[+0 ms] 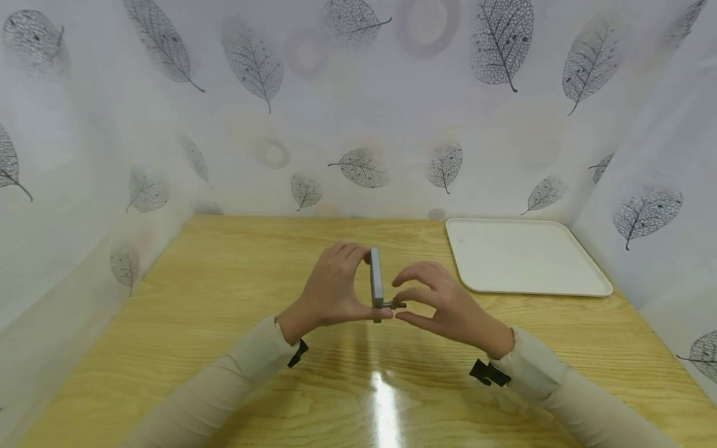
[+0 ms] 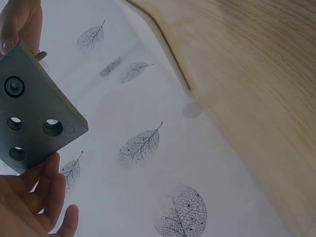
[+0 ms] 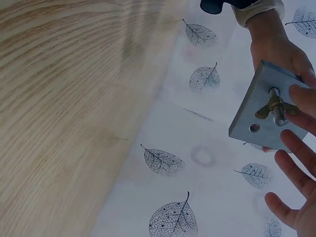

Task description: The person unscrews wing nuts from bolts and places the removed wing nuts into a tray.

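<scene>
My left hand [image 1: 336, 283] holds a grey metal plate [image 1: 376, 277] by its edges, thumb below and fingers above, upright over the table. In the left wrist view the plate [image 2: 37, 111] shows several round holes and a recessed hex-socket bolt head [image 2: 14, 86]. The threaded bolt [image 3: 279, 117] sticks out of the other face, and a brass wing nut [image 3: 264, 111] sits on it. My right hand [image 1: 445, 305] is at the bolt's end; its thumb and a fingertip pinch one wing of the nut. The other fingers are spread, off the plate.
A white rectangular tray [image 1: 526, 258] lies at the back right of the wooden table [image 1: 235, 274]. Pale sheeting with a leaf print [image 1: 358, 112] hangs behind the table and along both sides. Black straps [image 1: 489, 373] show at the wrists.
</scene>
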A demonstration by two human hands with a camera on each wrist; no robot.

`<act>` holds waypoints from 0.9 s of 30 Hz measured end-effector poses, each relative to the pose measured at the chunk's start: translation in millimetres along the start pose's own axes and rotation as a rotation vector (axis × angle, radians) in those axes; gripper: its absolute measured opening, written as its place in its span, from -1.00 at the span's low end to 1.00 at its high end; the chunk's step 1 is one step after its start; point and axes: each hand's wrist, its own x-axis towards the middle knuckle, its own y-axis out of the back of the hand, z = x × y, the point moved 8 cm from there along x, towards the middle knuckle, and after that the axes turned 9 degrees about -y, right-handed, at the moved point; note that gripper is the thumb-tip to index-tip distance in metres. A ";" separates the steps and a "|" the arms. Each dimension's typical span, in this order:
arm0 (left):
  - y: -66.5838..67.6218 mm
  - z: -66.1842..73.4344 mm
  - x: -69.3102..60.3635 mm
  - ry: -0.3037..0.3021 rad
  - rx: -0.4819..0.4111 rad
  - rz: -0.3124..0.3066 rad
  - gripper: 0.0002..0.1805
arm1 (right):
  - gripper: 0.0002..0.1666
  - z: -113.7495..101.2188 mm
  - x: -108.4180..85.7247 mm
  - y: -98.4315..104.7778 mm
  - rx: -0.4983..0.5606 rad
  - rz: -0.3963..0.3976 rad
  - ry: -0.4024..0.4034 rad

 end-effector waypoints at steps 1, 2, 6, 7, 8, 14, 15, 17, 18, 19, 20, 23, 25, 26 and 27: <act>0.1 -0.2 -0.6 0.000 0.000 0.001 -0.13 | -0.69 -1.6 -0.3 0.2 0.003 0.002 0.011; 0.2 -0.4 -1.2 0.001 -0.002 0.002 -0.13 | -0.71 -3.3 -0.8 0.2 0.005 0.003 0.022; 0.6 -0.4 -3.3 -0.002 -0.006 0.006 -0.13 | -0.77 -8.5 -2.4 -1.7 0.011 0.001 0.055; 0.8 -0.2 -3.8 -0.003 -0.007 0.007 -0.13 | -0.78 -9.4 -2.8 -2.3 0.011 0.001 0.059; 0.9 0.0 -4.3 -0.004 -0.008 0.007 -0.13 | -0.78 -9.8 -2.9 -2.9 0.010 0.001 0.057; 1.6 1.7 -6.7 -0.009 -0.001 0.011 -0.13 | -0.71 -9.5 -0.6 -4.6 -0.009 0.011 0.032; 1.7 1.9 -7.0 -0.010 0.002 0.012 -0.13 | -0.69 -8.6 -0.2 -5.4 -0.016 0.004 0.017; 2.0 2.3 -7.8 -0.011 0.007 0.013 -0.13 | -0.63 -5.7 -0.5 -8.1 -0.034 -0.016 -0.019; 2.0 2.5 -8.3 -0.012 0.008 0.014 -0.13 | -0.61 -4.1 -1.1 -9.7 -0.042 -0.026 -0.038; 2.1 2.7 -8.9 -0.012 0.009 0.014 -0.13 | -0.60 -2.6 -1.9 -11.5 -0.048 -0.036 -0.055; 2.0 2.9 -9.3 -0.013 0.008 0.014 -0.13 | -0.60 -1.1 -3.0 -13.4 -0.057 -0.042 -0.069; 1.4 2.9 -11.1 -0.013 0.007 0.013 -0.13 | -0.66 0.7 -5.9 -16.8 -0.071 -0.035 -0.072; 1.2 3.1 -12.3 -0.015 0.011 0.013 -0.13 | -0.70 0.9 -7.2 -18.2 -0.078 -0.035 -0.076; 1.1 3.2 -12.9 -0.017 0.013 0.013 -0.13 | -0.70 0.7 -7.6 -18.5 -0.079 -0.035 -0.078; 1.2 3.3 -13.6 -0.018 0.015 0.013 -0.13 | -0.69 0.1 -7.8 -18.6 -0.077 -0.036 -0.080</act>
